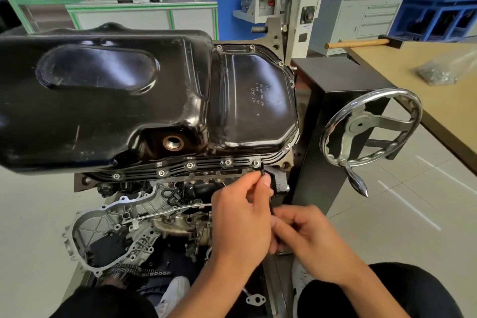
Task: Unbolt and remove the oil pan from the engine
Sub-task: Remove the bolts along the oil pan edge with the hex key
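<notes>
While the person sits with dark-trousered knees (pixel 374 289) on the near side of the glossy black pressed-steel oil pan (pixel 116 100), both hands are at that pan's near flange. The left hand (pixel 240 217) pinches the upper end of a thin black rod-shaped tool (pixel 263 175) between thumb and fingertips, and the right hand (pixel 309 235), lower and to the right, curls its fingers round the tool's lower end. The tool's tip meets the flange beside the rightmost of a row of silver flange bolts (pixel 228 162); whether it sits in a bolt head I cannot tell. The pan lies bottom-up on the grey cast-metal engine (pixel 124 217), its open drain hole (pixel 173 142) facing the person. Right of the pan stands a chrome handwheel (pixel 360 125) on a black steel stand (pixel 335 80). Further right of it, a tan desk (pixel 438 111) carries a wooden-handled hammer (pixel 358 43) and a clear plastic bag of small parts (pixel 438 70). Beyond the pan stand green-framed grey cabinets (pixel 144 13)
</notes>
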A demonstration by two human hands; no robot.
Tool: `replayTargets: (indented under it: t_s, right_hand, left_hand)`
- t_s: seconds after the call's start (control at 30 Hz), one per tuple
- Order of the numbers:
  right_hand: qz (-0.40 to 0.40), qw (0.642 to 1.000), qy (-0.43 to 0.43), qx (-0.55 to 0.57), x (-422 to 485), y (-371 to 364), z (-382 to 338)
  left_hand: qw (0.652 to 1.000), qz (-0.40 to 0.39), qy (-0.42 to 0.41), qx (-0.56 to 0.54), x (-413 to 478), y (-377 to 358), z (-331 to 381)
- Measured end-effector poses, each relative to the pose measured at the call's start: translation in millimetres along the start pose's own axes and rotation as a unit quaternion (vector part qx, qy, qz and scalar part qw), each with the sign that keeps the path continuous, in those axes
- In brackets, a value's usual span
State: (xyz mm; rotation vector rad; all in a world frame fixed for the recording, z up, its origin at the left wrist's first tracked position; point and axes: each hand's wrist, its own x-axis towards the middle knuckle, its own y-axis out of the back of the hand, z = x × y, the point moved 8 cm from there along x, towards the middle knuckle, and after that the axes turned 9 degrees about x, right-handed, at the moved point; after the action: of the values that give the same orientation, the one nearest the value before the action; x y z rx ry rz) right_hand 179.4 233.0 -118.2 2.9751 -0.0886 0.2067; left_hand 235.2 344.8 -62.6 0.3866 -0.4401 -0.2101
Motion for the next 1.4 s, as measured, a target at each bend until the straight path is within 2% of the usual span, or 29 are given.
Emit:
replayTargets:
  t_s: [0.1,0.2,0.47,0.8,0.97,1.13,1.4]
  right_hand:
    - [-0.024,0.999,-0.032,0.005,1.6,-19.6,4.4]
    - [-0.013,0.999,-0.033,0.014,6.1,-29.4,1.0]
    - [0.007,0.998,-0.031,0.049,9.8,-38.2,3.5]
    - [0.029,0.993,-0.04,0.108,14.6,-52.0,5.0]
    - [0.042,0.992,-0.036,0.117,11.2,-50.0,4.8]
    - [0.063,0.992,-0.023,0.108,6.8,-44.4,7.1]
    - [0.105,0.992,0.013,0.061,4.4,-45.0,4.4]
  left_hand:
    - [0.999,-0.008,0.001,0.046,5.2,5.6,-2.5]
    - [0.998,0.0,0.0,0.067,11.6,11.1,-5.2]
    - [0.997,-0.054,0.013,0.049,25.6,10.8,-14.4]
    - [0.996,-0.035,0.008,0.08,31.5,15.1,-14.9]
    - [0.996,-0.058,0.017,0.063,30.9,7.8,-13.0]
    - [0.995,-0.076,0.02,0.064,28.4,-5.6,-9.2]
    - [0.999,-0.036,0.028,0.028,24.2,-2.1,-10.4]
